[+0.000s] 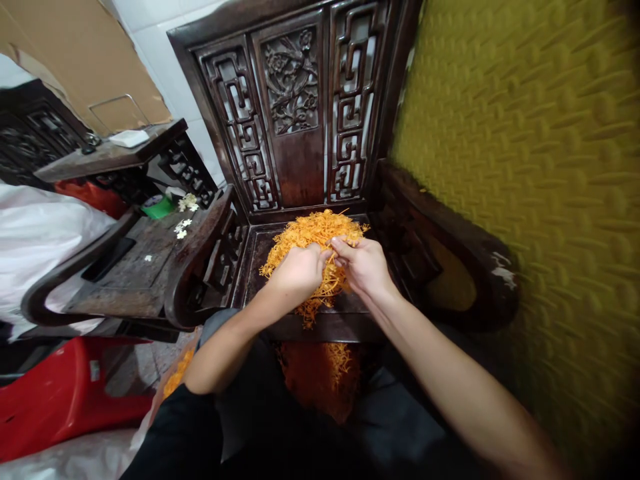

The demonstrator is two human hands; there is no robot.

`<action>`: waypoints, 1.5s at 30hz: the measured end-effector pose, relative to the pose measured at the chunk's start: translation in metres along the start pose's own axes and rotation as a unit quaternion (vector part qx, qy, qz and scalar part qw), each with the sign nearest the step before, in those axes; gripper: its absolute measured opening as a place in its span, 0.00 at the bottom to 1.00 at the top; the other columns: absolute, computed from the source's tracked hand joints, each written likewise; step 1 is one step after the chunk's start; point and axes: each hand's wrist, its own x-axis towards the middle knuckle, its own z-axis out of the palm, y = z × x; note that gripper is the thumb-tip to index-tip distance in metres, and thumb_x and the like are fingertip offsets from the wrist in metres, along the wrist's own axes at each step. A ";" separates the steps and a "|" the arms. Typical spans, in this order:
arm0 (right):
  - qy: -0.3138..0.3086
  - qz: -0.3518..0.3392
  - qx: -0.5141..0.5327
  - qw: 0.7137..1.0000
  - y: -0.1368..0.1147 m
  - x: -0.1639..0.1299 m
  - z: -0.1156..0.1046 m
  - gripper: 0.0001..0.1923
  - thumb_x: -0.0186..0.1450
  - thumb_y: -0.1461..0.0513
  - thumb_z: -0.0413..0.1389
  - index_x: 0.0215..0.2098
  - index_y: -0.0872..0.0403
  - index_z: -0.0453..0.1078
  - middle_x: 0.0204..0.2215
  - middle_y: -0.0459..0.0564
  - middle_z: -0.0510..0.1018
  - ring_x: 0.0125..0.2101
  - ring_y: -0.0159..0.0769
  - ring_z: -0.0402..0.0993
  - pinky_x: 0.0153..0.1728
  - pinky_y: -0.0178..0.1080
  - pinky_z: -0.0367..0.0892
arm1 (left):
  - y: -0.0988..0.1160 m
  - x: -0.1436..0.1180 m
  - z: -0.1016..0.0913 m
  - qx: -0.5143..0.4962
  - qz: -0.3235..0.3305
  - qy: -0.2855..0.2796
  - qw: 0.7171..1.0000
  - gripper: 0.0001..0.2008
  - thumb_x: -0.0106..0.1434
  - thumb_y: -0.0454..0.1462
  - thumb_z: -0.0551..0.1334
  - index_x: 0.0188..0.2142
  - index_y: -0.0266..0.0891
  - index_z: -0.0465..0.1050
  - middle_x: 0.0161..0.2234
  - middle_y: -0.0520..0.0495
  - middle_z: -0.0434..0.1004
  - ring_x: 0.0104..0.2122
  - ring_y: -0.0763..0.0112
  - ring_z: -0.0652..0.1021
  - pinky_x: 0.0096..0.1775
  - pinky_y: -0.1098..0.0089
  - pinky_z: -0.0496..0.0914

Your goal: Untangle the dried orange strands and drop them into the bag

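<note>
Head view: carved dark wooden chair point(300, 127) straight ahead, yellow textured wall point(525, 167) at right, second chair point(145, 260) with small white flowers point(183, 227) at left, red plastic stool point(60, 393) lower left. Heap of orange strands point(313, 250) on the seat. Left hand point(297, 270) closed on strands at the heap's front; right hand point(363, 263) beside it, fingertips pinching strands.

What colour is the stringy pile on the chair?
Bright orange: the heap of thin orange strands on the dark carved wooden chair, seen in the head view.
</note>
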 end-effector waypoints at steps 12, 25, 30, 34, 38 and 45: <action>-0.024 -0.013 -0.016 0.999 -0.028 0.013 -0.051 0.21 0.48 0.50 0.74 0.25 0.56 0.73 0.20 0.43 0.70 0.19 0.25 0.62 0.21 0.33 0.65 | 0.001 -0.017 -0.034 -0.339 -0.039 -0.057 0.938 0.23 0.72 0.53 0.52 0.27 0.41 0.58 0.21 0.55 0.61 0.20 0.75 0.63 0.26 0.71 0.60; -0.076 -0.021 -0.013 0.997 -0.016 -0.013 -0.029 0.20 0.51 0.48 0.72 0.29 0.54 0.78 0.25 0.47 0.78 0.27 0.32 0.72 0.34 0.38 0.70 | -0.016 -0.012 -0.030 -0.392 0.004 -0.060 0.918 0.15 0.72 0.48 0.58 0.42 0.38 0.69 0.30 0.50 0.74 0.23 0.76 0.69 0.29 0.70 0.65; -0.064 -0.084 -0.093 0.990 -0.008 -0.015 -0.030 0.17 0.57 0.48 0.69 0.30 0.54 0.79 0.26 0.47 0.80 0.28 0.34 0.74 0.37 0.39 0.71 | -0.024 -0.004 -0.025 -0.487 -0.062 -0.031 0.871 0.17 0.67 0.49 0.64 0.46 0.39 0.71 0.28 0.55 0.63 0.22 0.80 0.63 0.24 0.75 0.56; -0.089 -0.142 -0.210 0.963 -0.008 -0.018 -0.031 0.15 0.62 0.50 0.65 0.35 0.53 0.81 0.34 0.50 0.84 0.35 0.39 0.78 0.41 0.43 0.72 | -0.021 -0.002 -0.017 -0.474 -0.140 -0.058 0.867 0.27 0.68 0.59 0.57 0.45 0.38 0.72 0.25 0.57 0.55 0.20 0.80 0.57 0.21 0.76 0.51; -0.158 -0.185 -0.297 0.923 -0.011 -0.021 -0.029 0.13 0.66 0.53 0.61 0.36 0.54 0.80 0.36 0.51 0.83 0.36 0.39 0.77 0.42 0.43 0.71 | -0.017 0.001 -0.003 -0.423 -0.112 -0.084 0.895 0.26 0.64 0.59 0.61 0.37 0.37 0.72 0.24 0.56 0.60 0.21 0.79 0.59 0.23 0.75 0.54; -0.229 -0.101 -0.343 0.905 -0.017 -0.031 -0.033 0.19 0.64 0.52 0.61 0.22 0.55 0.69 0.20 0.44 0.68 0.24 0.30 0.62 0.26 0.35 0.57 | -0.057 0.029 -0.010 -0.317 -0.140 0.295 0.890 0.16 0.72 0.47 0.57 0.31 0.40 0.64 0.23 0.55 0.62 0.22 0.77 0.61 0.25 0.75 0.57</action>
